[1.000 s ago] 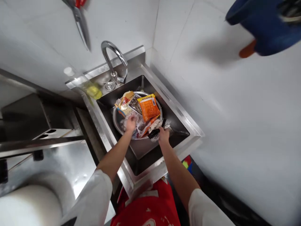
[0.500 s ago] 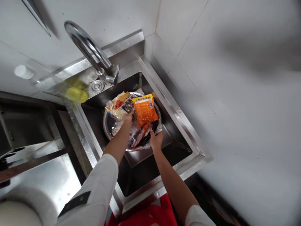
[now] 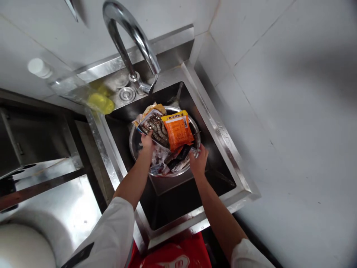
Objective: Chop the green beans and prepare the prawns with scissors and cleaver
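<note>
My left hand (image 3: 147,141) is closed on the lower left edge of a flat pack of shrimp (image 3: 157,128), with the thumb on top. The pack lies tilted over other bags in a round metal basin (image 3: 132,147) inside the sink. Against its right side rests an orange packet with a yellow top (image 3: 179,130). My right hand (image 3: 199,160) grips the basin's right rim, thumb inside and fingers outside, close to a clear plastic bag. Lower in the basin lie a black item (image 3: 178,158) and clear bags (image 3: 158,158); their contents are hard to make out.
The steel sink (image 3: 223,149) surrounds the basin. A curved faucet (image 3: 134,33) arches over its back edge. Left of it stand a drain strainer (image 3: 127,95) and a bottle of yellow liquid (image 3: 100,103). Tiled walls (image 3: 279,111) close in behind and right; something red (image 3: 173,257) is below.
My left hand has drawn the shrimp pack leftward over the bag of pale pieces, uncovering more shrimp. My right hand has shifted from the bags to the basin's rim. The view has shifted.
</note>
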Tool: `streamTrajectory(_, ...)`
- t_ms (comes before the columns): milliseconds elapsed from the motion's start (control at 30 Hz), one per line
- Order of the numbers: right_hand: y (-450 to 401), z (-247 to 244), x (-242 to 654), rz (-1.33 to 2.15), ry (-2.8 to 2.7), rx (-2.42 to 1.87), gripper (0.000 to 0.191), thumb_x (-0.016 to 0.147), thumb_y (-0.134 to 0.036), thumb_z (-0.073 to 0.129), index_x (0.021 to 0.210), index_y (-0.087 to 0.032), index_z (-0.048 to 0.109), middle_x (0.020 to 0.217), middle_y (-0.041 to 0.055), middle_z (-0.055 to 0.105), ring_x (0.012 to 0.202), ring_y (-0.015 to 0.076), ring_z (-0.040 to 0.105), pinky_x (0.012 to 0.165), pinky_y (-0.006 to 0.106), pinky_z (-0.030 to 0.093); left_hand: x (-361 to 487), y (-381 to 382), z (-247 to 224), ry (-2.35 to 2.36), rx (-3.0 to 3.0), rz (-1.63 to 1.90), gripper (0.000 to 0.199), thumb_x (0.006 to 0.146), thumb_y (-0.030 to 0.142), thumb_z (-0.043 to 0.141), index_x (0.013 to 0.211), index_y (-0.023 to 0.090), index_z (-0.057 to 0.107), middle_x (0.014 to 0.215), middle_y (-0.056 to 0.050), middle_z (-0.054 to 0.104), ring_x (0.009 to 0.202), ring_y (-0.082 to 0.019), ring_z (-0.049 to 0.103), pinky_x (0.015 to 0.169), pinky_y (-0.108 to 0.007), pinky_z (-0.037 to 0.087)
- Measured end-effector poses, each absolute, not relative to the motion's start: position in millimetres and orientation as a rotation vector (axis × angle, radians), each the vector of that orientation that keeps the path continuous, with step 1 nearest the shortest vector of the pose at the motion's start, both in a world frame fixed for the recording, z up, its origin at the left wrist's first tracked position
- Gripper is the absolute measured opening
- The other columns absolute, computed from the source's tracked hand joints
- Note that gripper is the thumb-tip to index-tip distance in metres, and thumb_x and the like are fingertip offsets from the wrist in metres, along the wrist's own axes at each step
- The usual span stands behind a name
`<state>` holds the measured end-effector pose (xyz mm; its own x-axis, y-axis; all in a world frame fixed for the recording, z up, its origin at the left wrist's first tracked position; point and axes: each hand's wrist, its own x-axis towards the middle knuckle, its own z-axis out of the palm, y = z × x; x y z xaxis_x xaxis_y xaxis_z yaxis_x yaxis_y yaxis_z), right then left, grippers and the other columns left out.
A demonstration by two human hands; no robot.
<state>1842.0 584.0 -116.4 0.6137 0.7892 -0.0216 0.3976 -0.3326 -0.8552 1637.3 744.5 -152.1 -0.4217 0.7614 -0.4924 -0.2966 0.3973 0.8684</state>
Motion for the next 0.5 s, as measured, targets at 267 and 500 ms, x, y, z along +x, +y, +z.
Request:
streamTrajectory(267,672.1,-127.6,1779.0,1.147,-1.553,-1.549,0.042,0.087,-0.022,0.051,0.125,-0.016,0.067,0.117,0.0129,0.072,0.11,0.0251,0.065,0.102,0.043,0.05,1596.5,738.7,-137.5,1.534,0.074,1.377,0.035,0.083,0.01,0.068,0.117,0.016,0.063,0.104,-0.008,0.075,0.083,-0.017,0.071,0.088,-0.039,0.058)
streamTrajectory(500,697.8,-111.6,1781.9,0.659,-2.102,-2.039,0.059,0.092,-0.021,0.048,0.15,-0.012,0.047,0.162,0.0195,0.033,0.142,0.0378,0.038,0.115,0.054,0.03,1584.5,735.9,-146.8,1.511,-0.083,1.414,0.039,0.08,0.008,0.071,0.116,0.02,0.065,0.1,-0.005,0.075,0.082,-0.017,0.073,0.085,-0.037,0.06)
